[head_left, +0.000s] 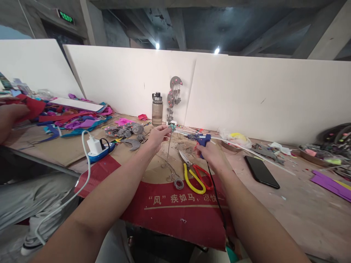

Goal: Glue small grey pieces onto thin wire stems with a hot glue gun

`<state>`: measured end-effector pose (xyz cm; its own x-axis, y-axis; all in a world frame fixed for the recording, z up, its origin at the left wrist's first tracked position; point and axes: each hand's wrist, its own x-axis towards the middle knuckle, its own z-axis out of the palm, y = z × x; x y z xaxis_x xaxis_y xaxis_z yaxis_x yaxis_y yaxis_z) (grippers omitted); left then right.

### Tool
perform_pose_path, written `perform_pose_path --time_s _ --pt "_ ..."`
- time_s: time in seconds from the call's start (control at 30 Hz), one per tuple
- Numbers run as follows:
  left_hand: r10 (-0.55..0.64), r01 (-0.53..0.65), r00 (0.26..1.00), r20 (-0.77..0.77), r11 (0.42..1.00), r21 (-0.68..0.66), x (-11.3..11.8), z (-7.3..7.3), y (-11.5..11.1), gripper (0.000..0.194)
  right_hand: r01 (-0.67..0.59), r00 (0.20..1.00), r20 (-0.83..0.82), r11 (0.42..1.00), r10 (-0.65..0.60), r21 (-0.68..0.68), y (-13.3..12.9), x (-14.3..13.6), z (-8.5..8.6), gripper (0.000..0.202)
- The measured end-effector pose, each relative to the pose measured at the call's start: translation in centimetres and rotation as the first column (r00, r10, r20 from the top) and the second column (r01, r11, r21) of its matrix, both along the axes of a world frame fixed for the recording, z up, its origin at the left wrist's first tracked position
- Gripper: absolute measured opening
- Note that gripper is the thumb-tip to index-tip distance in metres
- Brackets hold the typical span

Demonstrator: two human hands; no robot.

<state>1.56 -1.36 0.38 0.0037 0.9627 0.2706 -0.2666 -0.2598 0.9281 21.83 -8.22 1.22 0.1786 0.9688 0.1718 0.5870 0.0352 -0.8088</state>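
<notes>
My left hand (160,136) pinches a small teal-green piece (172,127), from which a grey cord (169,146) hangs down to a small coil (178,184) on the cardboard. My right hand (210,150) is wrapped round a blue glue gun (203,139), its nozzle pointing left toward the piece, with a gap between them. A black cable runs down from the gun. Scissors (194,177) with one yellow and one red handle lie between my arms on the red and brown cardboard (175,213).
A bottle (157,110) and a grey hanging ornament (176,82) stand by the white panel (233,98). A power strip (101,152) and felt scraps (79,118) lie left, a phone (261,171) right. Another person's hand (12,115) holds red felt at far left.
</notes>
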Motion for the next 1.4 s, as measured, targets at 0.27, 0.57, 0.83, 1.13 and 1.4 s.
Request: perform_pose_path --time_s 0.27,0.57,0.83,1.13,1.4 --pt "0.074 0.019 0.938 -0.34 0.965 0.263 1.5 -0.7 -1.0 0.018 0.166 0.802 0.573 0.985 -0.168 0.056 1.6 2.6 -2.5 0.029" --pt "0.5 0.005 0.646 -0.576 0.753 0.659 1.9 0.1 -3.1 0.007 -0.173 0.768 -0.559 0.942 0.312 0.288 0.7 -3.1 -2.6 0.029" --pt "0.435 -0.044 0.715 -0.546 0.808 0.587 2.4 -0.6 -2.9 0.005 -0.106 0.737 -0.617 0.949 0.275 0.296 0.1 -4.6 -2.7 0.031" --pt "0.197 -0.004 0.854 -0.481 0.928 0.372 3.0 -0.5 -3.2 0.013 -0.015 0.946 -0.293 0.921 0.14 0.39 0.0 -3.5 -1.9 0.018" --pt "0.135 0.042 0.868 -0.478 0.939 0.341 2.9 0.0 -3.9 0.007 -0.006 0.99 -0.123 0.904 0.064 0.428 -0.2 -3.5 -2.0 0.023"
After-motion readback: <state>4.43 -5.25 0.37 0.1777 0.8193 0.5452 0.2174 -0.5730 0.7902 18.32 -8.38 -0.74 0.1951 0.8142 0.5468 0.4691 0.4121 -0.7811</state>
